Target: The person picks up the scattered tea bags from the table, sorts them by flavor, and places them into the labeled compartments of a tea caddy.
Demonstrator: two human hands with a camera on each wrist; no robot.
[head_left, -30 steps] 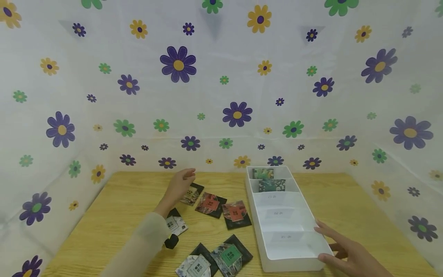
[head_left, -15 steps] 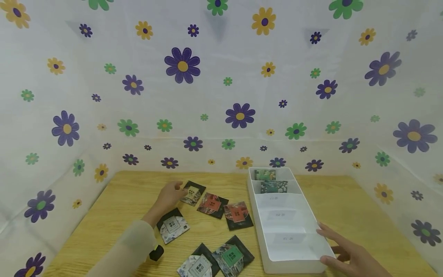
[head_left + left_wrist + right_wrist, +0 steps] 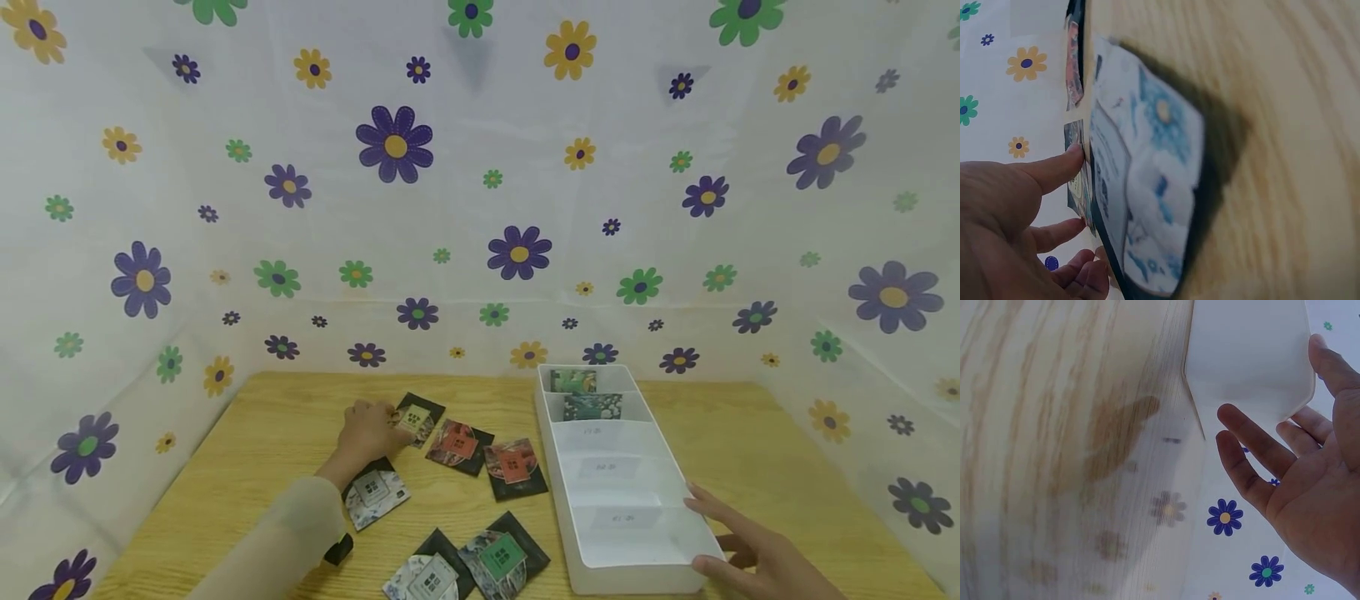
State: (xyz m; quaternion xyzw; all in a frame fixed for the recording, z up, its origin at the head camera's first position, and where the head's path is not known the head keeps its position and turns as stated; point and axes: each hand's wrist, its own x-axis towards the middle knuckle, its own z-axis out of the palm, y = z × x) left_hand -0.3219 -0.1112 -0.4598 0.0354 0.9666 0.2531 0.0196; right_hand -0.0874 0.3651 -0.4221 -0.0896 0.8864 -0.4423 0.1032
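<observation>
My left hand (image 3: 367,435) is at a flat black sachet with a yellow label (image 3: 420,414), at the back left of the wooden table. In the left wrist view the thumb and a finger pinch this sachet (image 3: 1077,159) across opposite edges. Close under the wrist lies a white-labelled sachet (image 3: 377,497) with a blue floral print. My right hand (image 3: 761,554) touches the near right corner of a long white divided tray (image 3: 637,580). Its thumb is at the front end and a finger at the side, the other fingers loosely spread beneath.
Two red-labelled sachets lie between hand and tray: one nearer the hand (image 3: 459,444), one beside the tray (image 3: 516,468). Nearer me are a green-labelled sachet (image 3: 502,554) and another white one (image 3: 429,575). Two sachets stand in the tray's rear compartments. A flowered sheet (image 3: 465,200) surrounds the table.
My left hand drew back left off the yellow-labelled sachet, then curled its fingers onto it. The right hand stays at the tray corner.
</observation>
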